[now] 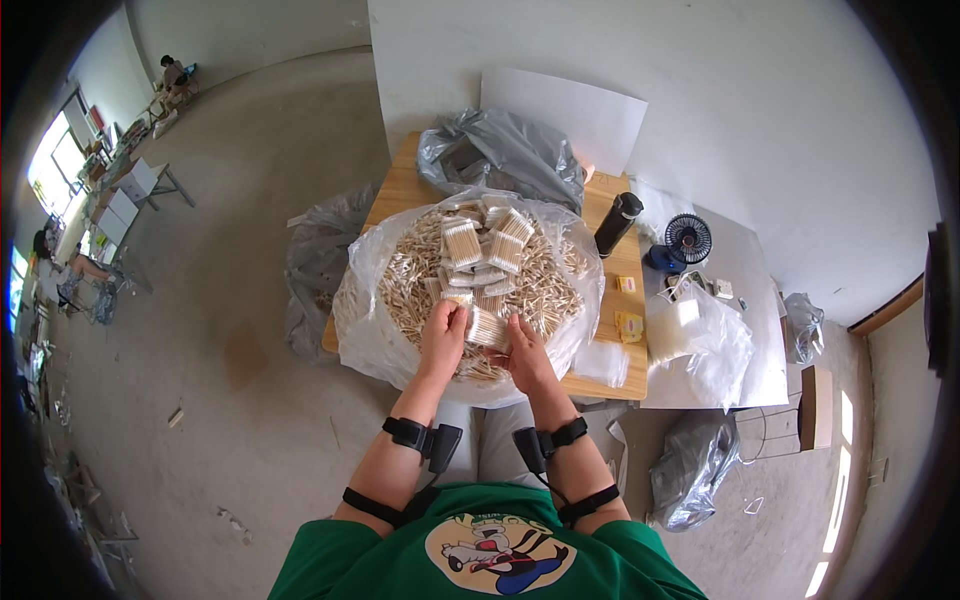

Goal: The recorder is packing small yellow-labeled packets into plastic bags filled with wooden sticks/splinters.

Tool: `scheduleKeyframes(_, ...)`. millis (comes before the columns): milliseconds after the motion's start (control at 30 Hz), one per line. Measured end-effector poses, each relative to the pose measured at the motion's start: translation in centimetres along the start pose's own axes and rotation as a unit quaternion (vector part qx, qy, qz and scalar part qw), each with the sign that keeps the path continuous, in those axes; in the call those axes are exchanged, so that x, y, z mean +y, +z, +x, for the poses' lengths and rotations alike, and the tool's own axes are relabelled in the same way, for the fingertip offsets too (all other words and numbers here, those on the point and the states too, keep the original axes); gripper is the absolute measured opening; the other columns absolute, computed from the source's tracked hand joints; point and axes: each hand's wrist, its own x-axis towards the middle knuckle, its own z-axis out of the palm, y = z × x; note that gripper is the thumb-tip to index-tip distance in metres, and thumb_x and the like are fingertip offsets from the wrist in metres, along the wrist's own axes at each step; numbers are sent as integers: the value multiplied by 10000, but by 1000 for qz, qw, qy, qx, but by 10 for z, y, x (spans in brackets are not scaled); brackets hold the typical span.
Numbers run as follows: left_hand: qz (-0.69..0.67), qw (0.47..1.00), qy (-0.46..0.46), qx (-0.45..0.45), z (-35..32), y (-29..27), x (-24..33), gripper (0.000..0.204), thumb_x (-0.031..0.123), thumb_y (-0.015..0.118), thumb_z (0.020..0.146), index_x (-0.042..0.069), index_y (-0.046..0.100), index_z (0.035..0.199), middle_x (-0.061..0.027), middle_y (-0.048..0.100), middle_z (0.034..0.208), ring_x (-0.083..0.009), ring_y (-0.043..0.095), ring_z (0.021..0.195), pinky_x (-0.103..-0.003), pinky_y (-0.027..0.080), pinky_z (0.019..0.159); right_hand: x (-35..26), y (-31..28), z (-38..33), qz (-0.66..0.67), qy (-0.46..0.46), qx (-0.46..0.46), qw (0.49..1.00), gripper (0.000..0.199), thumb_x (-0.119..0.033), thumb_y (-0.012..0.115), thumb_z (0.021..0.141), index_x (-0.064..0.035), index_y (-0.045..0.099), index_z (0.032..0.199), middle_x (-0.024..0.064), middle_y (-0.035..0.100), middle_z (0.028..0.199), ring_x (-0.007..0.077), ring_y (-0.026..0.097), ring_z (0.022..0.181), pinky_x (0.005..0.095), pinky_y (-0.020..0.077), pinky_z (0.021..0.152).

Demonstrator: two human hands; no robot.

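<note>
A large clear plastic bag (362, 325), opened wide, is filled with loose wooden-stick cotton swabs (405, 270). Several small clear packets of cotton swabs (462, 243) are piled on top in the middle. At the near side of the bag, I hold one packet of cotton swabs (487, 328) between both hands. My left hand (440, 340) is closed in a pinch at its left end. The fingers of my right hand (527, 360) are closed around its right end, with some fingertips hidden underneath.
The bag rests on a wooden table (632, 360) with a grey plastic bag (500, 150) behind. To the right are a black bottle (618, 224), yellow packets (628, 326), a small fan (688, 240) and clear plastic bags (705, 340). People sit far left.
</note>
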Motion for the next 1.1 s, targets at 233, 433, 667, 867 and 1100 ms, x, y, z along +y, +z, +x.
scheduleKeyframes(233,-92,983,-148,-49,-10,5,-4,288,291,549,922,7,524,874,-40,556,647,-112,507,534,-265,418,495,5,-4,2,-80,-124,37,988,218,-286,531,937,-71,496,938,-22,528,747,60,496,592,208,410,472)
scheduleKeyframes(433,93,995,16,19,-16,14,9,327,298,516,933,0,519,799,-123,549,644,-235,525,564,-351,415,552,6,-7,-1,-30,-70,-14,997,189,-221,595,900,-61,522,971,-14,557,764,54,502,608,197,412,472)
scheduleKeyframes(667,146,988,52,14,-17,20,9,290,245,497,938,6,462,779,-165,514,628,-350,511,572,-414,387,527,1,2,1,-43,-56,-11,997,225,-192,636,875,-50,500,984,-6,566,749,50,514,573,182,390,437)
scheduleKeyframes(867,119,986,87,78,-20,25,8,266,232,498,937,3,483,801,-178,549,663,-358,533,586,-417,402,538,12,-1,10,-129,-101,62,985,261,-301,566,921,-53,521,984,-10,524,704,52,460,562,212,371,447)
scheduleKeyframes(1100,128,989,34,58,-20,26,3,251,223,522,929,-5,516,822,-164,575,682,-314,556,596,-374,428,554,24,-6,15,-128,-133,115,976,295,-305,455,974,-36,562,919,-15,510,683,55,424,562,231,369,504)
